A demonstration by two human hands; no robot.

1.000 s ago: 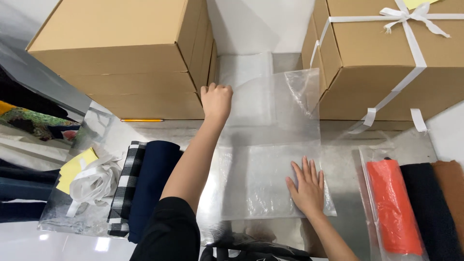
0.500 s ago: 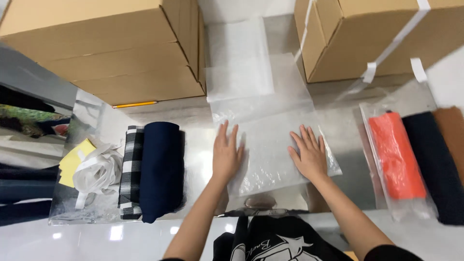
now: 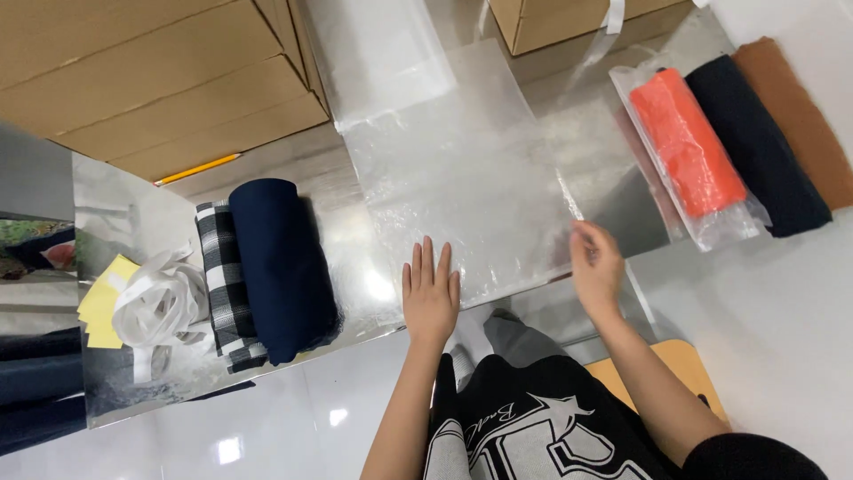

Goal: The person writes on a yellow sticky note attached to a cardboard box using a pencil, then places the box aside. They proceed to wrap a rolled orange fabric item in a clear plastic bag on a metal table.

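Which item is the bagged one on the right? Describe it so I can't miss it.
Start at the shiny metal table and look to its right end, where three rolled fabrics lie side by side. The orange roll is leftmost, beside the navy roll and the brown roll. Only it sits inside a clear plastic bag.

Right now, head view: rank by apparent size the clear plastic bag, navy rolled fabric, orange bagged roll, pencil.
1. Clear plastic bag, largest by far.
2. Navy rolled fabric.
3. Orange bagged roll, close to the navy one; it lies farther off, so this order is unsure.
4. Pencil, smallest.
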